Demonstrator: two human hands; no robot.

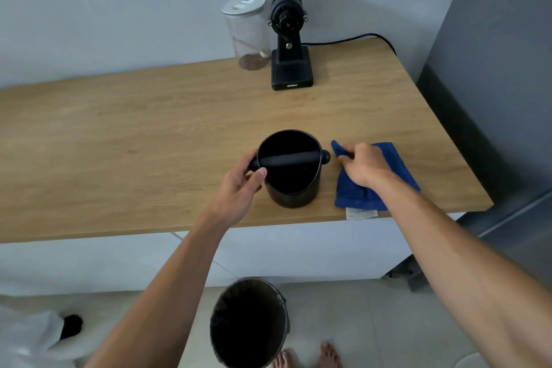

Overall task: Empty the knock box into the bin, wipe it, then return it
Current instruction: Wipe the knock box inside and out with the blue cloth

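The black knock box (294,185) stands upright near the front edge of the wooden counter (149,134), its black bar across the open top. My left hand (239,188) wraps its left side, thumb by the bar's end. My right hand (363,166) lies on a blue cloth (397,170) just right of the box, fingers pinching the cloth's lifted far-left corner. The bin (249,326), dark and lined with a black bag, stands on the floor below the counter edge, between my forearms.
A black coffee grinder (289,39) and a clear lidded jar (248,33) stand at the back by the wall, a cable (352,39) trailing right. A grey panel (493,69) rises right of the counter. My bare feet (307,357) are beside the bin.
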